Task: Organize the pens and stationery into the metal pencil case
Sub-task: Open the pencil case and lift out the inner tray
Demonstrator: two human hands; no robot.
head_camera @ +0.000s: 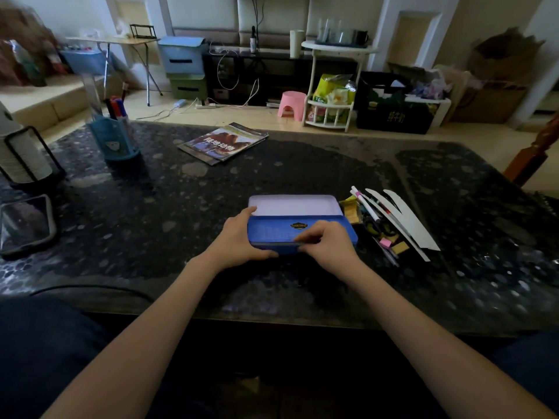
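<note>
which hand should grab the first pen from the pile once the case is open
Probably the right hand: the pile of pens and stationery lies just to the right of the pencil case, on that hand's side. The left hand grips the case's left end and can steady it.

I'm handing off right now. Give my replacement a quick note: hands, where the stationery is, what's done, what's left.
Left hand grips the left end of the blue metal pencil case.
Right hand pinches the case's front edge.
The case is partly open, its pale inside showing and looking empty.
The pile of pens and stationery lies on the table right of the case.
Done: nothing packed.
Left: open it fully, load the pile, close.
</note>
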